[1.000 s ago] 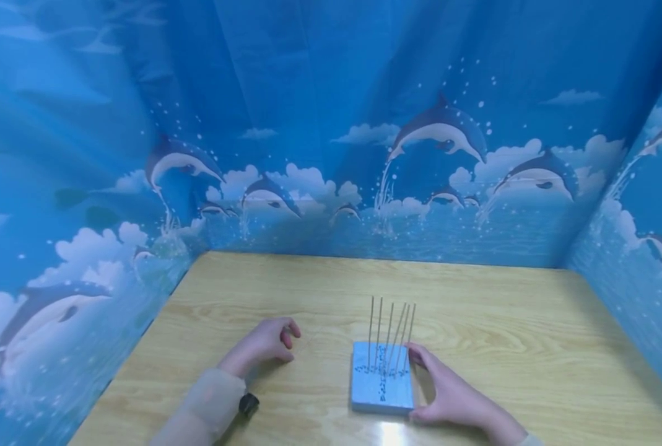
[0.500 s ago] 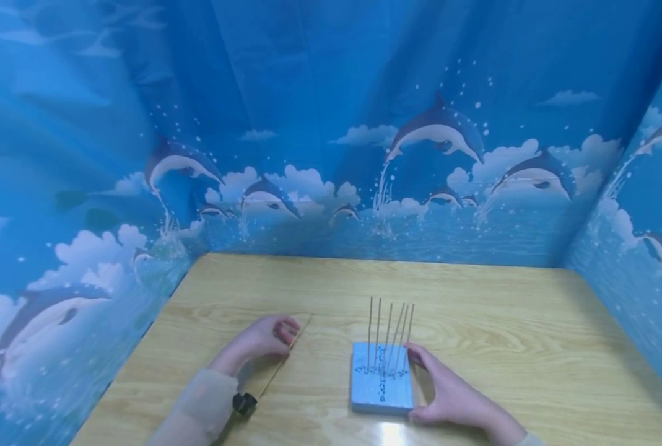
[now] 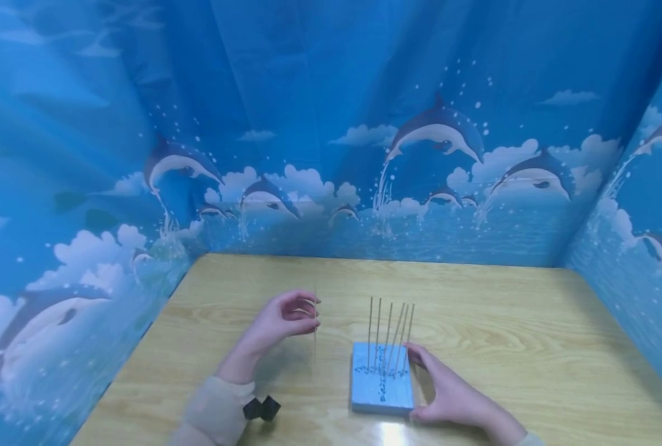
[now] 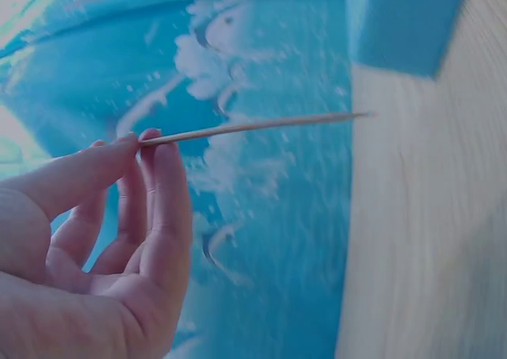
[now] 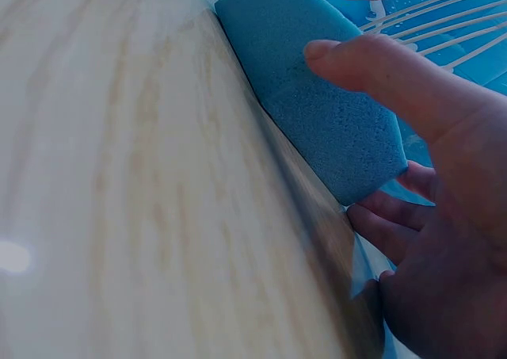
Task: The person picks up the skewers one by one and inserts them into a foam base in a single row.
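My left hand (image 3: 277, 322) pinches a thin wooden skewer (image 4: 253, 126) between thumb and fingertips. In the head view that skewer stands nearly upright, above the table and left of a blue foam block (image 3: 370, 391); its pointed end shows in the left wrist view. Several similar skewers (image 3: 379, 328) are stuck in a row in the block's top, some leaning. Dark dots and marks cover part of that top face. My right hand (image 3: 454, 396) grips the block's right side, thumb at the near corner and fingers at the far one. The block lies flat on the table.
The wood-grain table (image 3: 492, 316) is bordered at the back and both sides by a blue dolphin-print curtain (image 3: 308, 111). A small black object (image 3: 261, 409) sits at the left cuff.
My left hand, first seen low with curled fingers, has lifted the skewer, moved forward and right, and turned it from slanted to nearly upright. The right hand and block have stayed put.
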`<act>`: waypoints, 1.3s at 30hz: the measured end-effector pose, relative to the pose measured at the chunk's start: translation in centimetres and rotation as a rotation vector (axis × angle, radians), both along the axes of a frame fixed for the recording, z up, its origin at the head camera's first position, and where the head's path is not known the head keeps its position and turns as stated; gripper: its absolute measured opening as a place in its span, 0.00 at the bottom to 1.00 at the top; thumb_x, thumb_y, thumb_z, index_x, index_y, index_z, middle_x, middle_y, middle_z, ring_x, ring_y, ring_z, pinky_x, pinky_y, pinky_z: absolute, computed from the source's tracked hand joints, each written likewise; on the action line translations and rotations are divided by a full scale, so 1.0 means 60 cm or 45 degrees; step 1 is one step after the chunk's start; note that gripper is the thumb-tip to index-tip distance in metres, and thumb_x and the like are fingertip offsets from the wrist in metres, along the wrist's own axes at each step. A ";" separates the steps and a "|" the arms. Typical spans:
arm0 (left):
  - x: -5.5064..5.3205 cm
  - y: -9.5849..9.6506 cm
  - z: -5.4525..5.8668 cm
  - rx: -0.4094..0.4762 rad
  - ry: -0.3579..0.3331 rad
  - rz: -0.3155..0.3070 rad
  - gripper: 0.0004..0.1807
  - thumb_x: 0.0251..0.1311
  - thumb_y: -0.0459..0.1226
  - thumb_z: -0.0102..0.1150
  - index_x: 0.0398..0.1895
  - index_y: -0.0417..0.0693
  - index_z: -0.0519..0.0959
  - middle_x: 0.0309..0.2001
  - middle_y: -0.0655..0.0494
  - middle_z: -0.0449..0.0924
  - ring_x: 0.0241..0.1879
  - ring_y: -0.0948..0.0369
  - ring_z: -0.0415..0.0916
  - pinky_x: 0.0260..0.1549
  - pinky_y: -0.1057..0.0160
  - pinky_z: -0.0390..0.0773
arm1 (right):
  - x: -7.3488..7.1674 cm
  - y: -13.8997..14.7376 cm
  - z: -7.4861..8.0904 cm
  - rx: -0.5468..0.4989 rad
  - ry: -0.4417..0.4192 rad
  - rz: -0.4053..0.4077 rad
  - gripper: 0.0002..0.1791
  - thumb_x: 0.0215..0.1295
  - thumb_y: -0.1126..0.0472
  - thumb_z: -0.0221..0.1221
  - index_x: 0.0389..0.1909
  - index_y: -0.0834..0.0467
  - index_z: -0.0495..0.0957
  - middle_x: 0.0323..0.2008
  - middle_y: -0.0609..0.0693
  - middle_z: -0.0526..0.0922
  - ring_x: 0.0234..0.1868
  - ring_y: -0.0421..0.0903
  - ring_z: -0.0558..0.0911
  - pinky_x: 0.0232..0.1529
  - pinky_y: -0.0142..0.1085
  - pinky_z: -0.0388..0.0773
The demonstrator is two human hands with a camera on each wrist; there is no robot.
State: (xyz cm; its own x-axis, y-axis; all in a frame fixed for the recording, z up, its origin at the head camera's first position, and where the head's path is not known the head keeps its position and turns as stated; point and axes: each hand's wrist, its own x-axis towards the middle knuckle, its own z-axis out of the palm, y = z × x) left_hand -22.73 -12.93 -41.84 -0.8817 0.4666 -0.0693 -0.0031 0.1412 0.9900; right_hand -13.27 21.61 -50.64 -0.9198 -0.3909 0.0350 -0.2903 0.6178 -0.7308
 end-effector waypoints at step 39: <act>0.064 0.120 -0.022 -0.013 0.230 0.004 0.15 0.56 0.26 0.64 0.48 0.42 0.80 0.42 0.46 0.83 0.42 0.63 0.81 0.45 0.67 0.85 | -0.005 0.002 -0.001 -0.021 0.010 0.017 0.66 0.35 0.46 0.78 0.74 0.64 0.53 0.71 0.61 0.66 0.70 0.59 0.69 0.69 0.60 0.60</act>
